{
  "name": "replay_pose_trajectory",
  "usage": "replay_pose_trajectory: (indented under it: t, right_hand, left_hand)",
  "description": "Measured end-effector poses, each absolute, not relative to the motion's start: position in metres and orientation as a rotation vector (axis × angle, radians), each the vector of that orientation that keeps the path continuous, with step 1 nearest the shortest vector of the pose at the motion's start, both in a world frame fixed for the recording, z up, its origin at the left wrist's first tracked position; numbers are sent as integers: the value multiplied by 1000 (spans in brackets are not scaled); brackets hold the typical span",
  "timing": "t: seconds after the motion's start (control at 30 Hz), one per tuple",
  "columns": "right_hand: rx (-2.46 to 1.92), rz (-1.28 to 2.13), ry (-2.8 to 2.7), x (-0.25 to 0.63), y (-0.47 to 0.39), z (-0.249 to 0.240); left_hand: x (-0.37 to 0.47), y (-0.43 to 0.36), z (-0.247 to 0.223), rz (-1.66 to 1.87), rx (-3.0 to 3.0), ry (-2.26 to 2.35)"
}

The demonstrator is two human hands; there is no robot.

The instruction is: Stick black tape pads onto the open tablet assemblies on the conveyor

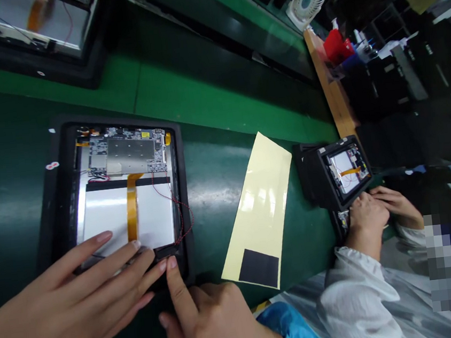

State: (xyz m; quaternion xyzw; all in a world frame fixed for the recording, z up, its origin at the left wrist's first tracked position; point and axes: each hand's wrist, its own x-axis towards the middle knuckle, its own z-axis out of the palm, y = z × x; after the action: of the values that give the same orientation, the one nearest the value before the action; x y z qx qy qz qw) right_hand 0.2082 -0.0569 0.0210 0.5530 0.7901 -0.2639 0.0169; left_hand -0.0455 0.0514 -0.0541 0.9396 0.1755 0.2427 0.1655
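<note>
On a dark green workbench (pixel 204 160), a co-worker in white sleeves (pixel 359 294) works at right, while closer in, a black foam tray (pixel 57 219) cradles an uncovered tablet (pixel 111 200), its rim apparently there to guard the exposed insides. The person's left hand (pixel 74 303) lies flattened, fingers extended over the tablet's lower edge, seemingly to steady it; the right hand (pixel 212 315) sets an outstretched index finger at the same edge, other fingers curled. Whether either pins something small cannot be told. A pale yellow backing sheet (pixel 255 203) rests within reach beside the tray. Inside the tablet, a white battery (pixel 153 214) sits below a circuit board (pixel 131 152), crossed by an orange ribbon cable (pixel 132 216). One black patch (pixel 259 268) lies on the sheet's near end, probably for easy peeling. Thin red wires (pixel 177 201) loop over the tray's right rim.
</note>
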Motion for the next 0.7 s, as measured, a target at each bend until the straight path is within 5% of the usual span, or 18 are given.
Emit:
replay_pose_trajectory:
  t: [0.7]
  right_hand:
    - [1811,-853,2337,211,-30,44]
  left_hand:
    - [5,80,-7,859,2546,658]
